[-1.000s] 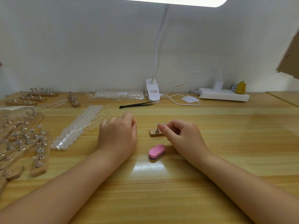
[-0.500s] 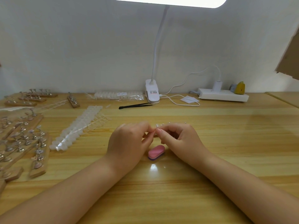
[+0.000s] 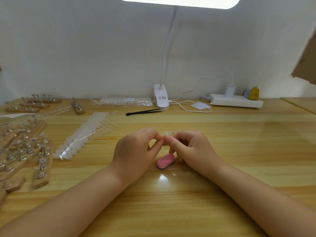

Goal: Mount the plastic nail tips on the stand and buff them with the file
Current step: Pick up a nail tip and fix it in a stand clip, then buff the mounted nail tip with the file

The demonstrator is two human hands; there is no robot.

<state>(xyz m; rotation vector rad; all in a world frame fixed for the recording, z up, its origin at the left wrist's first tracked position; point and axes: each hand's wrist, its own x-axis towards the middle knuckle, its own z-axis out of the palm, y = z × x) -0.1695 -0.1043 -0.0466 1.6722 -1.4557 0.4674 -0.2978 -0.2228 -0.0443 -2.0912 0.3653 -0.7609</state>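
My left hand (image 3: 136,148) and my right hand (image 3: 193,147) meet fingertip to fingertip at the middle of the wooden table. The left thumb and forefinger pinch together on a small clear nail tip that barely shows. My right hand's curled fingers grip the small wooden stand, which is almost wholly hidden behind them. Only the clear tops of mounted nail tips (image 3: 169,133) stick out above the right knuckles. A pink oval file (image 3: 165,161) lies flat on the table just below the two hands, touching neither.
Strips of white nail tips (image 3: 82,135) lie left of my hands, and several wooden stands (image 3: 25,147) crowd the left edge. Black tweezers (image 3: 143,111), a lamp clamp (image 3: 160,98), a bag of tips (image 3: 126,100) and a power strip (image 3: 236,100) line the back.
My left hand has moved right from beside the strips until its fingertips met my right hand's. The right hand shifted slightly and now hides the stand. The file has not moved.
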